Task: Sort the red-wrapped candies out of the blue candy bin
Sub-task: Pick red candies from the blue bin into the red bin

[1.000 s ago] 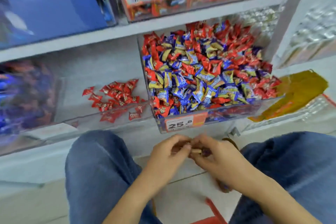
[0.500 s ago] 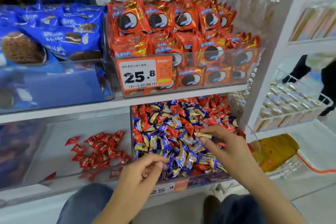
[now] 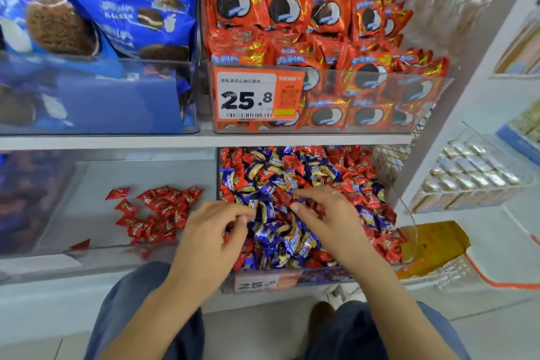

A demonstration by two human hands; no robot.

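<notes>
The left hand (image 3: 209,238) is held over the near left corner of the bin (image 3: 292,279), fingers curled with thumb and forefinger pinched together; whether a candy is caught between them cannot be told. The right hand (image 3: 327,221) is spread palm down on the pile, fingers loosely bent among the blue candies (image 3: 280,231), nothing clearly gripped. Red candies (image 3: 371,193) are mixed through the bin, thickest along the right side and back. A separate red pile (image 3: 159,213) is laid in the clear tray (image 3: 87,178) just left of the bin. Above, a price tag (image 3: 257,96) is fixed to a bin of red biscuit packs (image 3: 292,9).
</notes>
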